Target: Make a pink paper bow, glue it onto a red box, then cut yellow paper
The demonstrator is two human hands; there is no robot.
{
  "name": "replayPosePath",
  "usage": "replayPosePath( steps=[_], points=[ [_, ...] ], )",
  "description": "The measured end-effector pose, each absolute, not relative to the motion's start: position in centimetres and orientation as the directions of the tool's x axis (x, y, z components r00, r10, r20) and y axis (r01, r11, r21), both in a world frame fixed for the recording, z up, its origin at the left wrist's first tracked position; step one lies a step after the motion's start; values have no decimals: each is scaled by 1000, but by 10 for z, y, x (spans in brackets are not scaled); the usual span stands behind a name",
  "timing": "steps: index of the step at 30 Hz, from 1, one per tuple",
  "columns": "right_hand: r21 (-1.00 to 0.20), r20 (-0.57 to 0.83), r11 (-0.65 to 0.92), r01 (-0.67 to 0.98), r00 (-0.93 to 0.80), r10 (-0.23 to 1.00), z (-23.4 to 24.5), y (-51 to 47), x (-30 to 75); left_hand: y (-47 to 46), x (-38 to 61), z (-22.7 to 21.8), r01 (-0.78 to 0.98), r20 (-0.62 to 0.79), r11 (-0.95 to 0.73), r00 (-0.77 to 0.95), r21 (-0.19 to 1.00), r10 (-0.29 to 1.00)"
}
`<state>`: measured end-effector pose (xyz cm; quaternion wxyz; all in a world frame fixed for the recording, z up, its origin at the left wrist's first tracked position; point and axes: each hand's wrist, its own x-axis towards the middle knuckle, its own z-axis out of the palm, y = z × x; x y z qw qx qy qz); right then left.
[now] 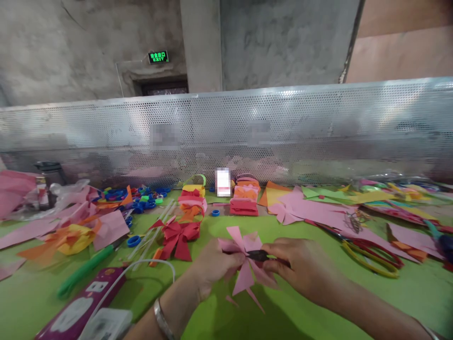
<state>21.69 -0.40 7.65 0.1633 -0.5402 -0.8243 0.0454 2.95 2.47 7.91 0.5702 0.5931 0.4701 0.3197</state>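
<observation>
My left hand is closed around the left side of a pink paper bow held just above the green table. My right hand pinches a small dark tool against the middle of the bow; I cannot make out what the tool is. The bow's tails hang down between my hands. A red paper bow lies just to the left, beyond my left hand.
Scissors with yellow and red handles lie to the right on pink paper sheets. Stacked folded paper pieces and blue rings sit by the perforated metal screen. A power strip, green pen and yellow bow lie left.
</observation>
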Motion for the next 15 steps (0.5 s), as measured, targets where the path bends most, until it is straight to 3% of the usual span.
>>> replayPosePath(
  steps=[9,15],
  points=[
    [-278,249,417,865,-354,901,71,-2,218,24,32,80,247,-160,67,378,967,912],
    [-280,237,428,859,-370,898,74,-4,218,24,32,79,212,-214,144,360,967,908]
  ],
)
